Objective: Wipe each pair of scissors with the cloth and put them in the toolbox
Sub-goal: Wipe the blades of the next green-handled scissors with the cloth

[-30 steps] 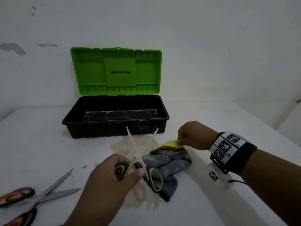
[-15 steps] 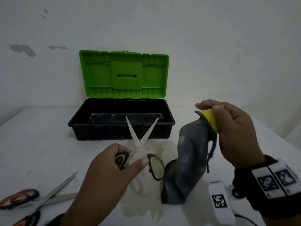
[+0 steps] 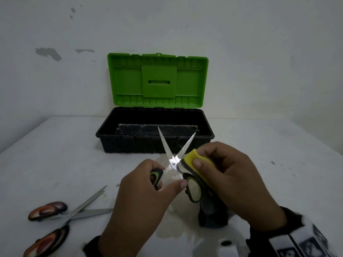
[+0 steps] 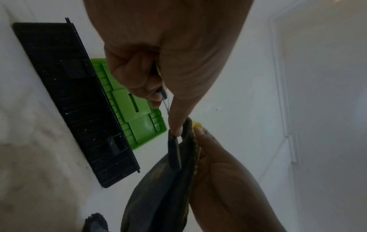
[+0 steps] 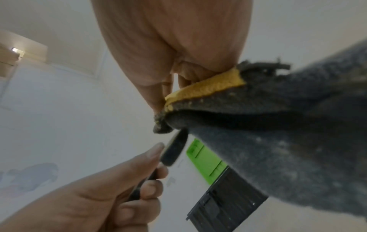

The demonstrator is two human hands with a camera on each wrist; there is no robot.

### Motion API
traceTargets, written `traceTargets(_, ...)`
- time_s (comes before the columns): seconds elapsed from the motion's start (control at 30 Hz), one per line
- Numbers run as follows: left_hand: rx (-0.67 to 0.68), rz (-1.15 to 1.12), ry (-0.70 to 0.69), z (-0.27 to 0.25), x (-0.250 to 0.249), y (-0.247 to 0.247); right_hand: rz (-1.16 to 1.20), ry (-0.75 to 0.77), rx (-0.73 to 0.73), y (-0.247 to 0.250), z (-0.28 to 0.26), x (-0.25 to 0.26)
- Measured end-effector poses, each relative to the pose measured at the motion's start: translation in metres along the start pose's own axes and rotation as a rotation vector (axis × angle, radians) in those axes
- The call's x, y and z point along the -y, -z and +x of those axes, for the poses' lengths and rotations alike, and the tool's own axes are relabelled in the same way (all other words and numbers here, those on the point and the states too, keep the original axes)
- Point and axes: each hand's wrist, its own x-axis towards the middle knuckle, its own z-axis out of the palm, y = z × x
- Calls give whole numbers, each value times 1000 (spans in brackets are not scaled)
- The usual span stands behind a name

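Note:
My left hand [image 3: 163,182] grips the black-and-green handled scissors [image 3: 173,160] by the left handle loop, blades spread wide and pointing up in front of the toolbox. My right hand [image 3: 213,169] pinches the grey cloth with a yellow edge [image 3: 199,162] and holds it against the right blade near the pivot. The rest of the cloth [image 5: 278,149] hangs down to the table. The black toolbox [image 3: 118,143] stands behind with its green lid [image 3: 157,80] raised. In the left wrist view my left fingers [image 4: 139,75] curl round the handle [image 4: 174,150].
A second pair of scissors with orange-brown handles [image 3: 61,217] lies opened out on the white table [image 3: 55,154] at the front left. A pale stain [image 3: 174,225] spreads on the table under my hands. A white wall rises behind the toolbox.
My right hand lifted the cloth off the table, then brought it left and down against the scissors' right blade. The left hand kept the scissors raised and spread.

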Motion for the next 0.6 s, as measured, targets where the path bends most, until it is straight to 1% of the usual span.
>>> traceTargets(0.1,0,24,-30,-1,0,-2,2,-47,1,-8,-3,2)
traceTargets(0.2,5,34,-55,-2,0,-3,64,-135,-77,-15,-6,2)
traceTargets(0.27,3,26,-78,-3,0,-4,88,-168,-102,-18,-7,1)
traceTargets(0.37,8,8,-102,-4,2,-5,124,-184,-120,-22,-9,2)
traceTargets(0.47,-25,4,-137,-3,4,-6,171,-198,-155,-26,-11,2)
traceTargets(0.6,-32,-11,-140,-2,3,-7,197,-246,-190,-31,-12,5)
